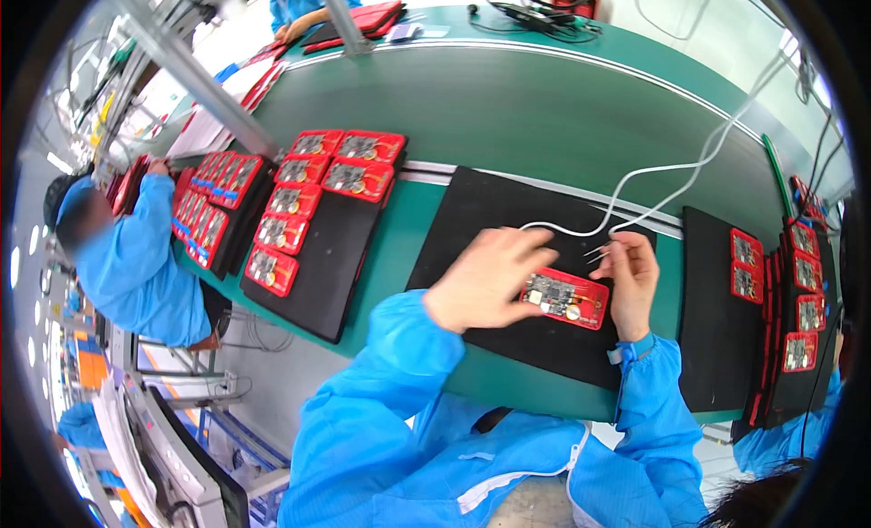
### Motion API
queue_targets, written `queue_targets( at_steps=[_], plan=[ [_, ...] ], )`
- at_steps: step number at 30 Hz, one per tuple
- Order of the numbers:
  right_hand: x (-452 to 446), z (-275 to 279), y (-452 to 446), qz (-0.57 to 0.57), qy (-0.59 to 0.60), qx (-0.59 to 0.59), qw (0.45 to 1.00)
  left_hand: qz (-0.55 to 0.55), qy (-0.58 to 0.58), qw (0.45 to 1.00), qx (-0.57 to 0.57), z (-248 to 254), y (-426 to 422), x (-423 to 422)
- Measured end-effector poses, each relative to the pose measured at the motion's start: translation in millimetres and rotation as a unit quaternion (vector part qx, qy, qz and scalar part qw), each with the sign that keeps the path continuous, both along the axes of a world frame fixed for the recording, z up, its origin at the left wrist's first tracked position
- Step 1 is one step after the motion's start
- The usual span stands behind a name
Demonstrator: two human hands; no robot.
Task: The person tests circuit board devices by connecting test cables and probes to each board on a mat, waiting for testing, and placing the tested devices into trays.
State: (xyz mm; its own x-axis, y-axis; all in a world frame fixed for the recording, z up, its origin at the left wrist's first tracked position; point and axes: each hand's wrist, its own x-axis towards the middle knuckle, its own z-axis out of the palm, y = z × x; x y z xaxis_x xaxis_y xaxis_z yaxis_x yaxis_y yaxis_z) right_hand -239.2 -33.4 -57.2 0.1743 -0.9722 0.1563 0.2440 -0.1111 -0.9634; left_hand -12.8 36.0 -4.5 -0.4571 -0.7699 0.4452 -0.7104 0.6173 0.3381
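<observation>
On the black mat (481, 206) in front of me lies a red tray (594, 320) with a circuit board (559, 298) in it; a round silver part shows on the board. My left hand (490, 281) is over the tray's left side, fingers spread, its thumb by the tray's edge; I cannot tell whether it touches. My right hand (632, 278) is closed at the tray's upper right, pinching a thin two-pronged probe (594, 253) whose tips point left above the tray. White cables (671, 169) run down toward both hands.
At left, a black board (318, 256) carries several red trays with circuit boards. Another black board (712, 328) with red trays (747, 249) stands at right, beside stacked ones. A metal post (195, 70) rises at upper left. Co-workers in blue (136, 256) sit nearby.
</observation>
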Motion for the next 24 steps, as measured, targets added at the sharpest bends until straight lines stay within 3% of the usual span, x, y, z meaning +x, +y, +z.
queue_targets(
  at_steps=[2,5,8,9,12,14,17,20,23,24],
  plan=[
    [-0.8,-4.7,-5.1,-0.017,-0.021,-0.009,1.0,-0.061,-0.042,0.997,-0.001,-11.8,-1.9,-25.4],
    [-3.7,-6.5,-4.4,-0.03,-0.042,-0.009,0.999,-0.044,-0.1,0.988,0.111,-12.4,-0.6,-40.5],
    [-10.3,-8.3,-5.9,-0.044,-0.047,-0.019,0.998,0.003,-0.08,0.994,0.07,-0.7,20.0,-16.3],
    [-10.5,-6.8,-6.7,-0.047,-0.047,-0.019,0.998,0.034,-0.047,0.998,0.008,3.2,29.9,3.9],
    [-6.8,-2.8,-5.7,-0.058,-0.054,-0.008,0.997,0.187,-0.099,0.968,0.137,50.0,50.4,79.2],
    [-4.2,-2.9,-5.7,-0.037,-0.045,-0.013,0.998,0.224,-0.135,0.955,0.142,52.1,51.8,140.1],
    [-1.5,-2.5,-5.2,-0.038,-0.043,-0.013,0.998,0.232,-0.141,0.932,0.238,45.4,45.1,198.0],
    [-6.5,-3.4,-3.6,-0.044,-0.039,-0.01,0.998,0.252,-0.197,0.938,0.134,17.8,43.2,220.6],
    [-5.2,-5.8,-5.2,-0.045,-0.039,-0.011,0.998,0.234,-0.085,0.967,0.053,14.0,30.8,170.7],
    [-4.7,-5.9,-5.3,-0.044,-0.035,-0.018,0.998,0.272,-0.156,0.948,0.051,7.7,27.6,151.3]
  ],
)
